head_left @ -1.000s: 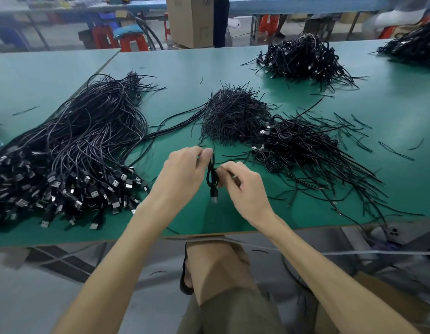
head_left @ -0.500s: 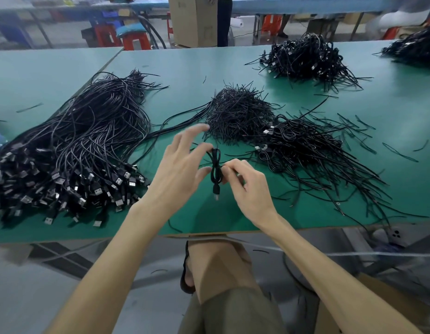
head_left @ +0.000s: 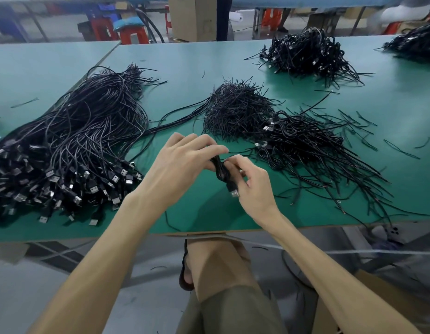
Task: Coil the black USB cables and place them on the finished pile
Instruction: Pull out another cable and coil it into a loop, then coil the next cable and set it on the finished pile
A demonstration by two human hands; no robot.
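I've got the green bench (head_left: 185, 68) filling my view, and the biggest thing on it is the loose bundle (head_left: 88, 131) on the left. That's a thick sheaf of straight black USB cables with the plugs fanned toward the near edge, all of it uncoiled, so I judge most of the job is ahead of me.

Right of centre lies the finished pile (head_left: 305, 145), a low heap of coiled cables with loose tails spraying toward the near right corner. A second coiled heap (head_left: 308, 51) sits well beyond it. Between the bundle and the finished pile is a bristly tie heap (head_left: 235, 109), touching the finished pile's left side.

Now the hands, over the near edge. My left hand (head_left: 180, 165) arches over the top of the coiled cable (head_left: 220, 168), fingers curled onto it. My right hand (head_left: 255, 189) pinches the same coil from the right. Its USB plug (head_left: 234, 192) pokes out below, by the right palm. The coil looks bunched up, and whether it's tied yet I can't tell.

What's left for this one is the short carry right to the finished pile. A few stray strands (head_left: 180, 116) trail across the bench just beyond my hands, and scattered ties (head_left: 399, 149) litter the right side.
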